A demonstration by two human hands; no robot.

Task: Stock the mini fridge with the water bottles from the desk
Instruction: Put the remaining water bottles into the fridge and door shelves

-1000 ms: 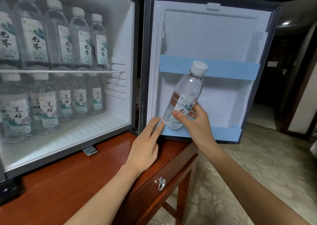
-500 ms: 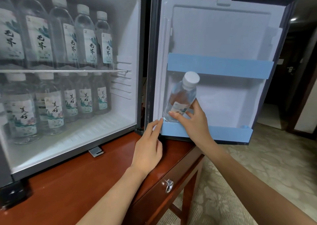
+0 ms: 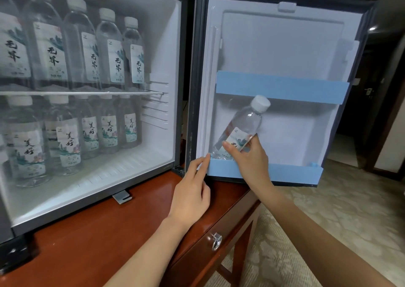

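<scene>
The mini fridge (image 3: 178,72) stands open on the wooden desk (image 3: 92,238), with several labelled water bottles (image 3: 114,48) on both its shelves. My right hand (image 3: 249,157) grips a clear water bottle (image 3: 243,127) with a white cap, tilted to the right, its base down inside the lower door rack behind the lower blue rail (image 3: 285,173). My left hand (image 3: 192,190) touches the left end of that rail with straight fingers. The upper blue rail (image 3: 282,87) crosses the door above the bottle's cap.
The fridge door (image 3: 285,45) hangs open to the right, out past the desk edge. A drawer with a metal pull (image 3: 217,240) sits below the desk top. Patterned carpet (image 3: 328,221) covers the floor at right, with a dark doorway (image 3: 359,111) beyond.
My right hand lowered the bottle from in front of the upper rail down into the lower door rack. The left hand stayed at the left end of the lower rail.
</scene>
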